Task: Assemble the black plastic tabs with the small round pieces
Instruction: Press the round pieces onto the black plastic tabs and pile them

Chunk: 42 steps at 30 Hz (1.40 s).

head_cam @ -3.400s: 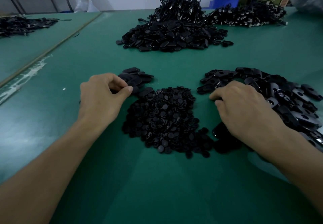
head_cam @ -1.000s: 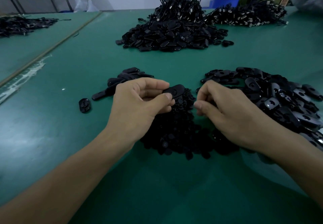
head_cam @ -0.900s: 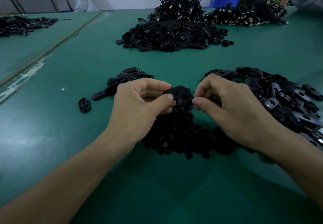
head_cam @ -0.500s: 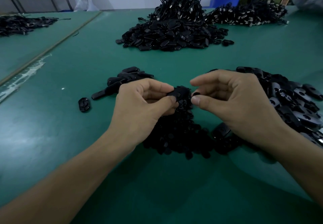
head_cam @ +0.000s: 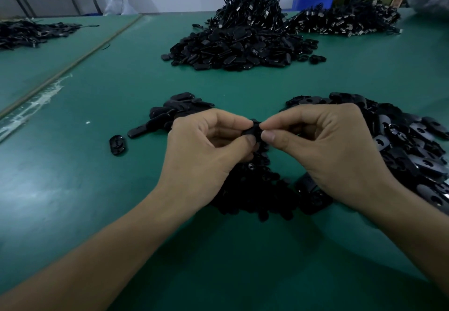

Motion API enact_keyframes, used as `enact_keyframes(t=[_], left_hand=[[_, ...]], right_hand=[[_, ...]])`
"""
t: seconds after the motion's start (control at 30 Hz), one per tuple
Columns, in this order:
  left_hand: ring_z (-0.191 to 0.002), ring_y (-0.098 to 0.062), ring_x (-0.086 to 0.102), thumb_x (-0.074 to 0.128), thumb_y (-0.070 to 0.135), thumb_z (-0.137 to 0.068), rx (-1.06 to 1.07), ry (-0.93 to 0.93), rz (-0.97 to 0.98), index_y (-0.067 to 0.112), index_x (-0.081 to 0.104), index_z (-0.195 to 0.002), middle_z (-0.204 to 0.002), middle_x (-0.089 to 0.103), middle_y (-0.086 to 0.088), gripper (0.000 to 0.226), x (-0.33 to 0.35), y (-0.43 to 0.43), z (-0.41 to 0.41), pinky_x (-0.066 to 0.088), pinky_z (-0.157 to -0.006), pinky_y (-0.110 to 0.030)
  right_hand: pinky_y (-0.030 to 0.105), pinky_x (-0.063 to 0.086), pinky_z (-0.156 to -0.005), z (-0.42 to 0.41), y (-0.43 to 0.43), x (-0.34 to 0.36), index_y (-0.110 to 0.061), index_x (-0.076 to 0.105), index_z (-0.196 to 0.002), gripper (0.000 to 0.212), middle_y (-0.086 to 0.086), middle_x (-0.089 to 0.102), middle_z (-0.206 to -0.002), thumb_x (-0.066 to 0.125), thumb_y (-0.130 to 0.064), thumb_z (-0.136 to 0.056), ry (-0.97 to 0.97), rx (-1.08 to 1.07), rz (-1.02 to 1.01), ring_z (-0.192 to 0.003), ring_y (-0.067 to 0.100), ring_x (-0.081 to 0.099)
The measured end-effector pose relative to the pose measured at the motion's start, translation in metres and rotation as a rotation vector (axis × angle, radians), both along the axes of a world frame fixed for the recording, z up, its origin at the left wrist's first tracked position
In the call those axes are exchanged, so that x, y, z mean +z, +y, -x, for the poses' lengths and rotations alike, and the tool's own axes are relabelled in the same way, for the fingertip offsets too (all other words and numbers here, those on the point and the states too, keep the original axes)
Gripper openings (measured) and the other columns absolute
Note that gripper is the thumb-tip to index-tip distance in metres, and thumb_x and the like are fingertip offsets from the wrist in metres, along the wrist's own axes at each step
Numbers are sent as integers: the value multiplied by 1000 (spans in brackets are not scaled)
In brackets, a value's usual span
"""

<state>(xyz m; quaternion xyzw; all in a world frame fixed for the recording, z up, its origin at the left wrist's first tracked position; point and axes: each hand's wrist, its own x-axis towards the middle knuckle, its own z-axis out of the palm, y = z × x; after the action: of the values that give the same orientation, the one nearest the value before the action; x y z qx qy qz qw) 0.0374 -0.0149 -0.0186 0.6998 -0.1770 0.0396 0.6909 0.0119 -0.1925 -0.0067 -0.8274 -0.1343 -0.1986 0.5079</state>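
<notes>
My left hand (head_cam: 204,150) pinches a black plastic tab (head_cam: 252,129) between thumb and fingers, held above the pile of small round pieces (head_cam: 257,189). My right hand (head_cam: 323,148) meets it from the right, thumb and forefinger pinched on the tab's end; whether a round piece sits between them is hidden. A heap of black tabs (head_cam: 408,140) lies to the right, partly behind my right hand. A small stack of black tabs (head_cam: 175,107) lies behind my left hand.
One loose tab (head_cam: 118,144) lies on the green table (head_cam: 73,189) to the left. A large heap of black parts with cords (head_cam: 243,41) sits at the back, another heap (head_cam: 347,21) at back right, and a third (head_cam: 31,32) far left.
My left hand moved from the left stack to the centre with a tab. My right hand left the right heap and closed in until its fingertips touch the tab.
</notes>
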Motion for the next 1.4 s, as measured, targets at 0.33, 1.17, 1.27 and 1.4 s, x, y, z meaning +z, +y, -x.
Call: enact_keyframes(t=[0.33,1.17,1.27,1.4], left_hand=[[-76,-18,76,79,16,-72,7,-66,-94,28,76,-85,-80,78,2,18,-5,0,-2,62,-75,-38],[-78,-12,74,78,15,-75,5,-118,-84,27,72,-85,-83,77,5,17,-5,-4,0,57,-71,-22],[-76,-10,74,76,17,-76,61,-162,-171,29,68,-84,-82,76,9,17,-6,-3,1,60,-69,-28],[-75,-5,72,75,14,-80,91,-233,-233,32,65,-87,-82,74,14,22,-6,-1,3,56,-66,-21]], right_hand=[[17,53,-70,4,5,0,-34,66,-86,21,-18,69,-80,71,-14,-89,-41,-65,187,-81,1,67],[24,58,-71,1,14,-8,-32,69,-81,24,-15,73,-79,74,-9,-87,0,-105,-12,-76,6,71],[15,54,-65,6,19,-8,-32,67,-80,26,-18,70,-79,76,-8,-85,-65,-118,35,-73,3,69],[15,54,-66,10,22,-7,-27,68,-83,23,-16,68,-71,75,-5,-85,-112,-137,109,-74,2,68]])
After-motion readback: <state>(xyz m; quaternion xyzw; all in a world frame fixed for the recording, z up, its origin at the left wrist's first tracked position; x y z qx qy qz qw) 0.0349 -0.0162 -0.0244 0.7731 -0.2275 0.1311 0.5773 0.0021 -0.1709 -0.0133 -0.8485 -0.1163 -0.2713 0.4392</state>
